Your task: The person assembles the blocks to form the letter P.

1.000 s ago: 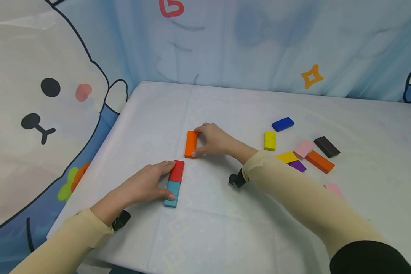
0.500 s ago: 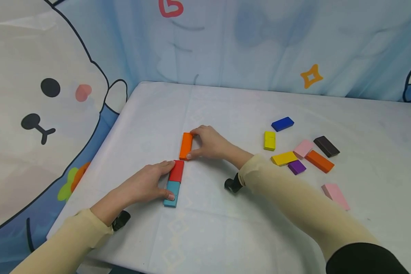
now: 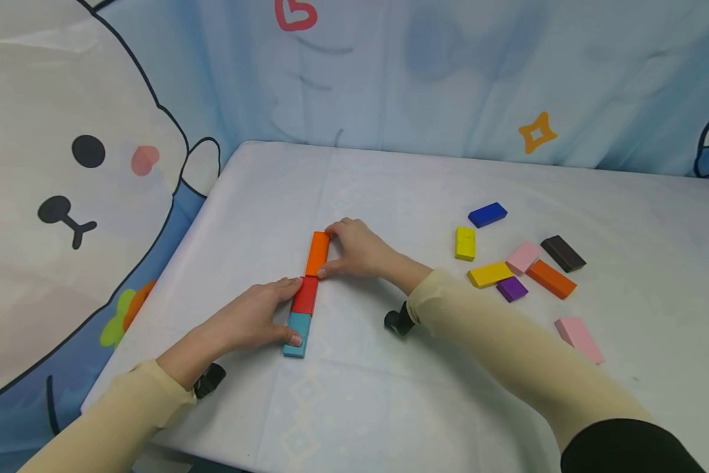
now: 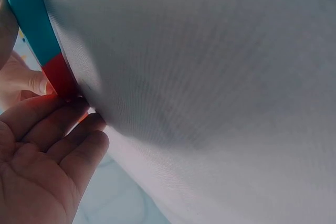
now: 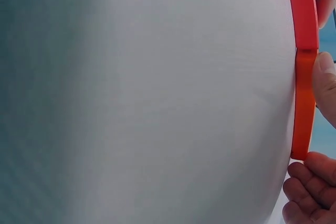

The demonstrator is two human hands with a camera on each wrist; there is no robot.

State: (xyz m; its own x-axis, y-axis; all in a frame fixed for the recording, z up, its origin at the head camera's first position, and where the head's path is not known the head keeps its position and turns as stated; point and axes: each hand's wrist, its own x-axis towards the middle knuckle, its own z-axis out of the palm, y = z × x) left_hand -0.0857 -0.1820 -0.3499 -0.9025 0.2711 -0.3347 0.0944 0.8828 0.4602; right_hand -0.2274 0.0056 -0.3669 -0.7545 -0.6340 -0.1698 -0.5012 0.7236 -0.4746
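Observation:
Three flat blocks lie end to end in a slightly slanted row in the head view: teal [image 3: 299, 322] nearest, then red [image 3: 305, 297], then orange [image 3: 317, 252] farthest. Along the row's left side rests my left hand [image 3: 244, 320], its thumb on the teal block and its fairly straight fingertips at the red block. My right hand [image 3: 360, 251] pinches the orange block lengthwise, thumb at the near end and fingers at the far end. In the right wrist view, the orange block [image 5: 304, 103] meets the red block [image 5: 303, 11] at a slight angle.
Right of the row lie loose blocks: blue [image 3: 487, 215], yellow [image 3: 465, 244], another yellow [image 3: 491, 274], purple [image 3: 512, 288], pink [image 3: 524, 257], dark orange [image 3: 552, 278], black [image 3: 563, 253] and another pink [image 3: 579, 339]. A white cloth covers the table [image 3: 384, 407]; a printed curtain [image 3: 389, 79] hangs behind.
My right hand has slid the orange block left and toward me, up to the red block's far end. My left hand has stayed in place.

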